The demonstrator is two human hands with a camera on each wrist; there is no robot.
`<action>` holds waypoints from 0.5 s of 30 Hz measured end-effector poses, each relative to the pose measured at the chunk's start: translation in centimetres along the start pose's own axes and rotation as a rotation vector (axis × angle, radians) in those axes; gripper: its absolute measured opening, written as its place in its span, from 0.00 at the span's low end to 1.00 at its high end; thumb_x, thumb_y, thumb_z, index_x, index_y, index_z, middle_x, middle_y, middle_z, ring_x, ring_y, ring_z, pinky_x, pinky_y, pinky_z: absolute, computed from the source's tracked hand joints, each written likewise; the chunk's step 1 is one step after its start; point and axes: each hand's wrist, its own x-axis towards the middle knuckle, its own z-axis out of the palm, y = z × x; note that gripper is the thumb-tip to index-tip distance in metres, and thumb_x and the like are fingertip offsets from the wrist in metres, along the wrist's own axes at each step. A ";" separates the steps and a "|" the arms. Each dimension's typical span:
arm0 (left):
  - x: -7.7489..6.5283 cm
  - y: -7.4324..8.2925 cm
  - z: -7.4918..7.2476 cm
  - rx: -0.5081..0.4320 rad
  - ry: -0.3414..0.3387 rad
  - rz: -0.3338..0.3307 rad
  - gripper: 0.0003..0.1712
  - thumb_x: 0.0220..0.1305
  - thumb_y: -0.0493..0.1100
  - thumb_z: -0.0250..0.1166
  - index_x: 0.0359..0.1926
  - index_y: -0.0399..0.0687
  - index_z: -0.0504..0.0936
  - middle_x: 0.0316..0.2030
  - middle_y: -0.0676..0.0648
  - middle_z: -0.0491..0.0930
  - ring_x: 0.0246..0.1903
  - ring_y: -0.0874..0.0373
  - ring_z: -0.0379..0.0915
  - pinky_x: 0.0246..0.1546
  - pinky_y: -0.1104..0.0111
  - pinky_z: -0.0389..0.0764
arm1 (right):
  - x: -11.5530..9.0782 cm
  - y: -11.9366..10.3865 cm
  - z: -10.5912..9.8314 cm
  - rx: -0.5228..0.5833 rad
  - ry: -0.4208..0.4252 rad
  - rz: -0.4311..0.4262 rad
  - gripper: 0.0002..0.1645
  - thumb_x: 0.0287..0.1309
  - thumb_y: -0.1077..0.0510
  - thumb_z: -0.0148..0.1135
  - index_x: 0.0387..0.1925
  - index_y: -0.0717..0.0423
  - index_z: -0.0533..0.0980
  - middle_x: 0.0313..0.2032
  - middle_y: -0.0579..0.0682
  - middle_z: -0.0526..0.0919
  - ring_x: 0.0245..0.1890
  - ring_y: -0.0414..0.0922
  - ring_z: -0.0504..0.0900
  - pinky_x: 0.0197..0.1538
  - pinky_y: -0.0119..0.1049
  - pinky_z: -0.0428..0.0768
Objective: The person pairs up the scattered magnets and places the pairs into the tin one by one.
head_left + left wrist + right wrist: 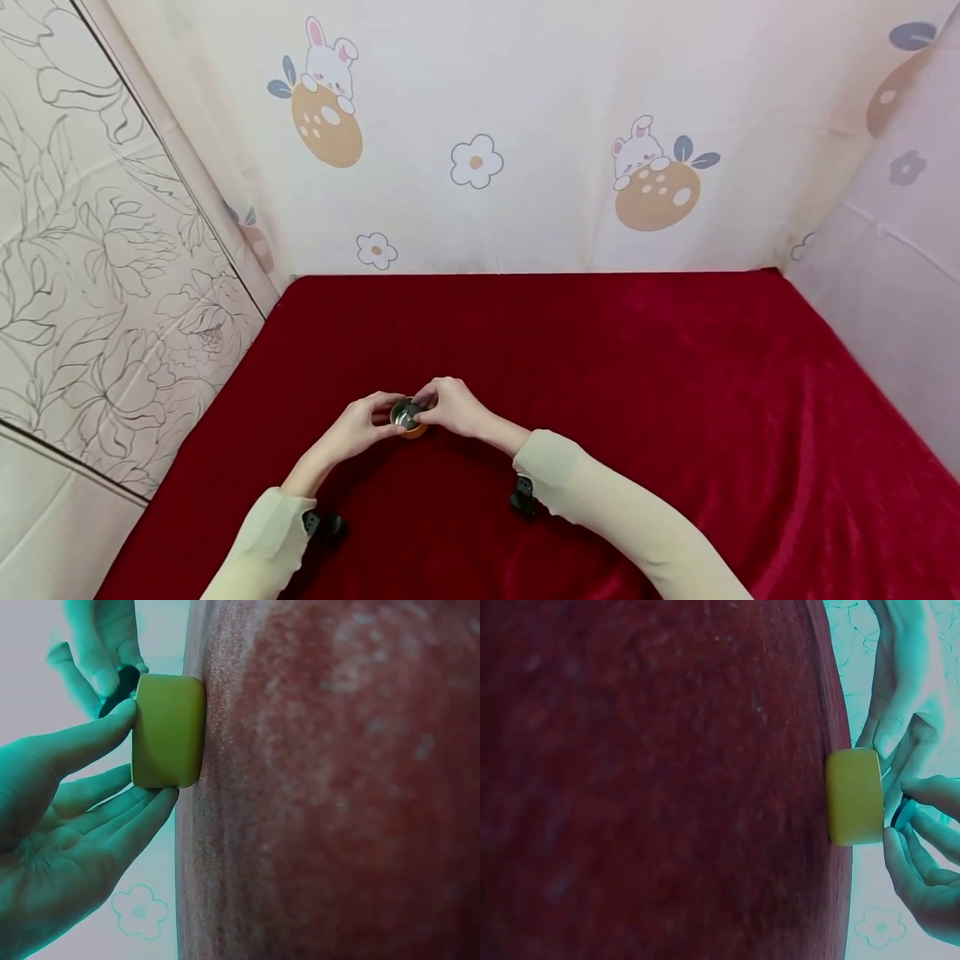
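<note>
A small round orange container [412,432] with a shiny metallic inside stands upright on the red cloth; it looks yellow in the left wrist view. My left hand [362,427] holds it from the left, thumb on the near side and fingers around the far side. At its top, on the right, my right hand [456,408] pinches a small dark disc [904,813] between thumb and fingertips. The disc is tilted right at the rim, and the fingers hide part of it.
Red velvety cloth [637,375] covers the table around both hands. A pale curtain [555,100] with rabbit prints rises at the back, and a flower-patterned panel [105,233] stands on the left. Black devices [522,497] are worn at both sleeve cuffs.
</note>
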 end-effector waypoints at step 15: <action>0.0 0.1 -0.1 0.030 0.009 0.009 0.25 0.52 0.40 0.65 0.51 0.34 0.72 0.46 0.38 0.73 0.44 0.48 0.73 0.41 0.62 0.75 | -1.2 0.2 -1.3 -0.019 0.017 -0.052 0.13 0.48 0.62 0.64 0.38 0.63 0.79 0.34 0.52 0.80 0.32 0.42 0.78 0.34 0.25 0.74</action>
